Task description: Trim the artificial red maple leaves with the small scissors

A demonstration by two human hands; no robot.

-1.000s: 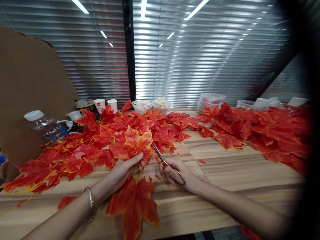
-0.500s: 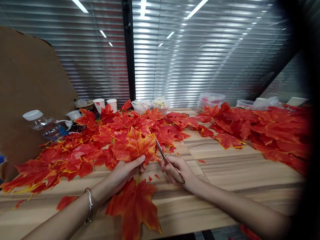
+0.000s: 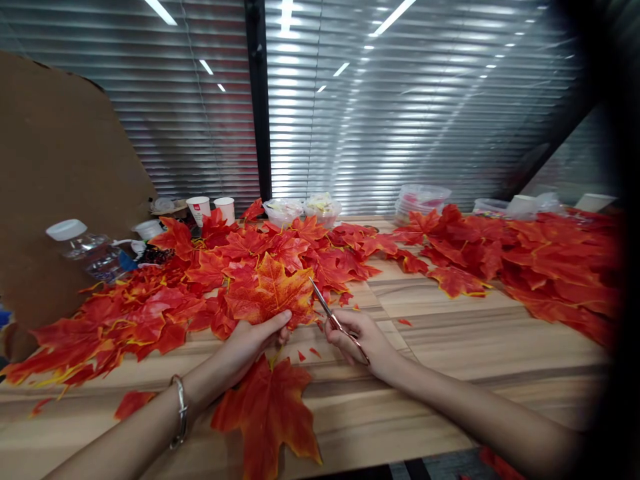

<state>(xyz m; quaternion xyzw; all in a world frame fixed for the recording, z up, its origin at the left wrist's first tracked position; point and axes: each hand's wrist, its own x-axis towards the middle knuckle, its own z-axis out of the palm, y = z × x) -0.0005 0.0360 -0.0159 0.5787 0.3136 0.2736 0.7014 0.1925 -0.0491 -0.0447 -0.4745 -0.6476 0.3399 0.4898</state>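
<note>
Between thumb and fingers my left hand [image 3: 263, 337] pinches an orange-red artificial maple leaf [image 3: 273, 290], held up above the table. My right hand [image 3: 357, 340] grips a pair of scissors [image 3: 334, 319] with coppery handles. The blades point up and left, along the leaf's right edge, and look nearly closed. Below my left hand hangs or lies a darker red maple leaf [image 3: 273, 413]; whether my fingers also hold its stem I cannot tell. Small red scraps [image 3: 314, 352] lie on the wood between my hands.
A heap of red leaves [image 3: 150, 310] spreads behind and left, another pile [image 3: 555, 260] at right. Paper cups [image 3: 199, 210], clear tubs [image 3: 323, 210] and stacked plastic containers [image 3: 421, 202] line the back. A plastic bottle [image 3: 93, 250] stands at left beside a brown board [image 3: 60, 167].
My right hand and the scissors have shifted very slightly, with the blades now closer together. The leaf in my left hand stays almost in place.
</note>
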